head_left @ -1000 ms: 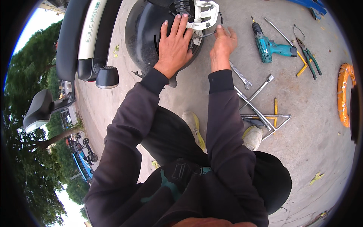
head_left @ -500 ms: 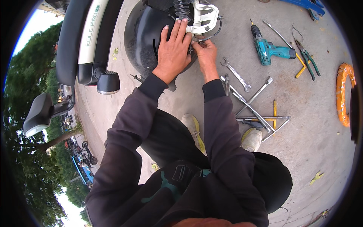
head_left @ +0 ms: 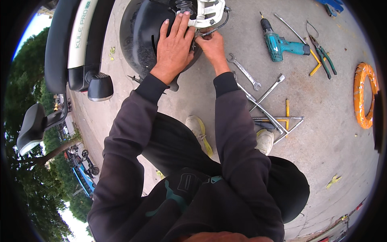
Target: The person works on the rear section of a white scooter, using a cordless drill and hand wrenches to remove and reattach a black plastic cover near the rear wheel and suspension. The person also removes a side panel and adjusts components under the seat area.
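My left hand lies spread over a glossy black mudguard, its fingertips reaching the foot of a black coil spring. To its right, my right hand has thumb and fingers pinched together at the mudguard's edge, just under a white metal bracket. Whatever those fingers grip is too small and covered to make out. A dark cable loops down from the bracket's right side towards the right fingertips.
On the concrete right of me lie an open-ended wrench, a cross-shaped lug wrench, a teal cordless drill and green-handled pliers. An orange-wrapped ring is farther right. A scooter with a mirror stands at left.
The whole view has shifted, so everything appears a little farther left and up. Both hands keep their places on the mudguard and under the bracket, with little change in the fingers.
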Tool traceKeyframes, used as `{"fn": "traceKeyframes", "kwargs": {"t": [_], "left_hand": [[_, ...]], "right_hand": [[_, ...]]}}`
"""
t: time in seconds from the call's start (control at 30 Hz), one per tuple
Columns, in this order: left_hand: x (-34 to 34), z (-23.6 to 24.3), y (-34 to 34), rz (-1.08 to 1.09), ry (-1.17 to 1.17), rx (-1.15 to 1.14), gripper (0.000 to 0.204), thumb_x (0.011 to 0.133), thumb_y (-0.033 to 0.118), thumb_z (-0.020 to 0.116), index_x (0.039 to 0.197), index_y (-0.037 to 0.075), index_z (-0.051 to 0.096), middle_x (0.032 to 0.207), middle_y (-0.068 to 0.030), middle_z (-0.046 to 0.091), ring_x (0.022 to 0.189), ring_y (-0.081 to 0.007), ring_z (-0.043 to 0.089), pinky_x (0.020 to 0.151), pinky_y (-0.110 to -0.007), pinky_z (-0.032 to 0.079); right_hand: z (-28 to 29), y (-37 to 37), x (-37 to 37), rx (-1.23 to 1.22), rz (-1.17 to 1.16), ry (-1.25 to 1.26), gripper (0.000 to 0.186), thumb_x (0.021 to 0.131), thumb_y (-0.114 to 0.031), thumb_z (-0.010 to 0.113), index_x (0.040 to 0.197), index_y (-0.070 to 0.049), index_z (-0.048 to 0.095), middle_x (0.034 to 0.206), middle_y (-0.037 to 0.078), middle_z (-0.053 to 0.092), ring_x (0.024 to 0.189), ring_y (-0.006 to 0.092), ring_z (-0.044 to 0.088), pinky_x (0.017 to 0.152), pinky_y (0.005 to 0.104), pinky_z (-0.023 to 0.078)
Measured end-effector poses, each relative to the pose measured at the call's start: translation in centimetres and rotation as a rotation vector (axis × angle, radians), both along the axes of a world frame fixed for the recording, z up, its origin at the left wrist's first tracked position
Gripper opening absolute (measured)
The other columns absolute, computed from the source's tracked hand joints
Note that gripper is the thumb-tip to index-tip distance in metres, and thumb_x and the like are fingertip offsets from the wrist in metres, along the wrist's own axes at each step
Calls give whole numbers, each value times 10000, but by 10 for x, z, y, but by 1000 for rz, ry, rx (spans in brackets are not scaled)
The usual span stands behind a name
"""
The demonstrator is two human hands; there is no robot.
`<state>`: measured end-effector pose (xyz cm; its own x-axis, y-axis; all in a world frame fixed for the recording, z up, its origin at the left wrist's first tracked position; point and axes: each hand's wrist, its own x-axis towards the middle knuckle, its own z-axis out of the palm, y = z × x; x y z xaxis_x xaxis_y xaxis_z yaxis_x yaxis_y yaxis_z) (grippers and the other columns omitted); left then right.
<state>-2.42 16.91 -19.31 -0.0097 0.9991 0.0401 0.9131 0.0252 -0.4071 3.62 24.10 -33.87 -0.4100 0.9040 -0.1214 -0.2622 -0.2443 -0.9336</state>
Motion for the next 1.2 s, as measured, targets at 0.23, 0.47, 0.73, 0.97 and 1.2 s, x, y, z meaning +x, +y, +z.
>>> {"fn": "traceKeyframes", "kwargs": {"t": [0.23,0.47,0.73,0.97,1.2], "left_hand": [[-2,-1,4,-20,6,19,709,657,273,826,1288,102,551,1569,-139,317,1453,-269,306,1155,-514,245],[0,-2,4,-17,10,9,691,661,257,816,1279,95,554,1560,-152,323,1450,-281,309,1143,-532,253],[-5,-3,2,-28,1,36,659,669,230,798,1266,88,558,1562,-149,329,1456,-279,310,1147,-525,252],[-3,-3,5,-17,2,24,655,675,226,795,1268,84,556,1558,-149,338,1453,-280,316,1149,-519,258],[-1,-4,5,-23,-9,34,652,679,229,793,1270,85,556,1556,-154,338,1454,-286,312,1154,-521,242]], "right_hand": [[-12,7,5,-91,129,135,346,743,-19,762,1077,10,674,859,39,698,745,115,635,687,270,530],[-2,5,9,171,54,-122,331,722,-118,764,1023,2,699,769,71,704,683,165,670,670,315,544],[3,15,14,325,89,-220,313,716,-140,783,979,7,699,788,79,702,703,166,671,680,318,547],[-12,10,8,153,75,-22,325,737,-118,801,1035,-22,713,785,37,677,691,106,618,655,294,521],[-6,4,0,245,-39,-96,348,704,-120,792,1032,-33,714,786,74,692,687,152,656,668,306,533]]}}
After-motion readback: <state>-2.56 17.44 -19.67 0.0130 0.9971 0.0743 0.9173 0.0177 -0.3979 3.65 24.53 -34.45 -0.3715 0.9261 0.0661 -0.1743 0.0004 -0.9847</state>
